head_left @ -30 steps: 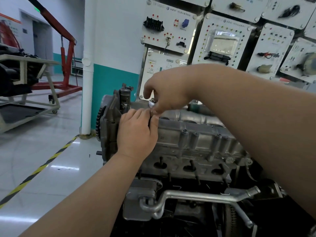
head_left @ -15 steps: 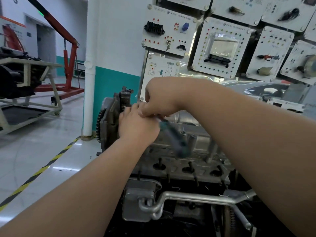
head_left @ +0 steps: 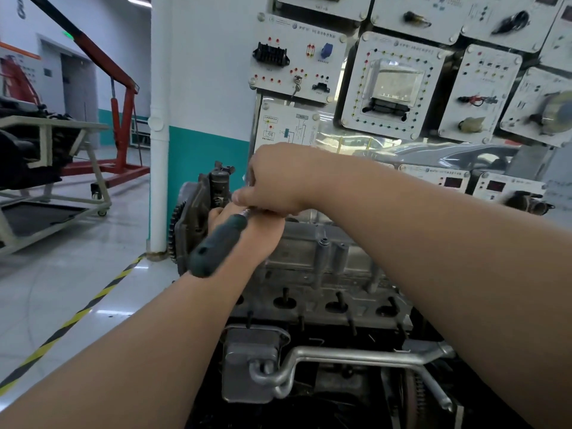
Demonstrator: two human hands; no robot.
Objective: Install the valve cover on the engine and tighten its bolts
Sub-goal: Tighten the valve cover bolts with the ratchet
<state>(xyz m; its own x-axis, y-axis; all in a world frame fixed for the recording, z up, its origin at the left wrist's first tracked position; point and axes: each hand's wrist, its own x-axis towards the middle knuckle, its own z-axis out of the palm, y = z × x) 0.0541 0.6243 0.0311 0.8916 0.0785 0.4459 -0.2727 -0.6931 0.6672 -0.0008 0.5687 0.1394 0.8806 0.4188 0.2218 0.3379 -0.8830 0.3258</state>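
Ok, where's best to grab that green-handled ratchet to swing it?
Grip the ratchet by its dark green handle near the free end, from the near left. That end juts out uncovered; the right hand covers the head.

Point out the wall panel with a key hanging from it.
The panel with the black connector and blue part; the key hangs at its lower middle. No other panel shows one.

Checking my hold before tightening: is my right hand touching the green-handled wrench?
Touching. The head view shows the right hand curled over the metal neck of the green-handled wrench, which runs in under its fingers.
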